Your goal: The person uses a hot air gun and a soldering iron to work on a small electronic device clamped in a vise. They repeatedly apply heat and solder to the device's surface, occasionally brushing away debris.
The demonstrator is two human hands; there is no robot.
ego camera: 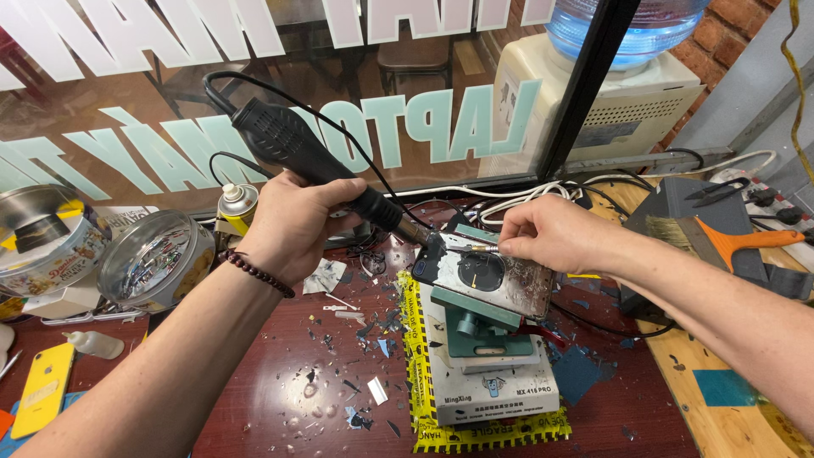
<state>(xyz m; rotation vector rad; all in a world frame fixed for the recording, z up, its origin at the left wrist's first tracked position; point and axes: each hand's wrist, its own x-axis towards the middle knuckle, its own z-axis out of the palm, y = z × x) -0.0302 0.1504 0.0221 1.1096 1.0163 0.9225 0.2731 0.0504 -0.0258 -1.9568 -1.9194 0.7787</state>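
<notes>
Your left hand [292, 222] is wrapped tight around the black hot-air gun [309, 161], its nozzle slanting down to the upper left corner of the phone [485, 276], almost touching it. Your right hand [547, 233] pinches a thin metal tool [475, 248], fingers closed narrow, its tip laid on the phone's top edge. The phone lies back up, clamped in a green fixture [475, 326] on a white box [496, 386]. As far as you can judge, the back glass is largely stripped: most of the surface shows bare and scuffed, with remnants left along the edges, so the scraping looks well on but not finished. Left of the phone, glass shards [356, 331] litter the dark red table [280, 407], and yellow tape [413, 339] runs beside the box. Farther left of the phone stand two round tins [157, 259]; the nearer has a clear lid, its contents unclear. A spray can [237, 203] stands between tins and phone. Right of the phone lies an orange-handled scraper [738, 240].
</notes>
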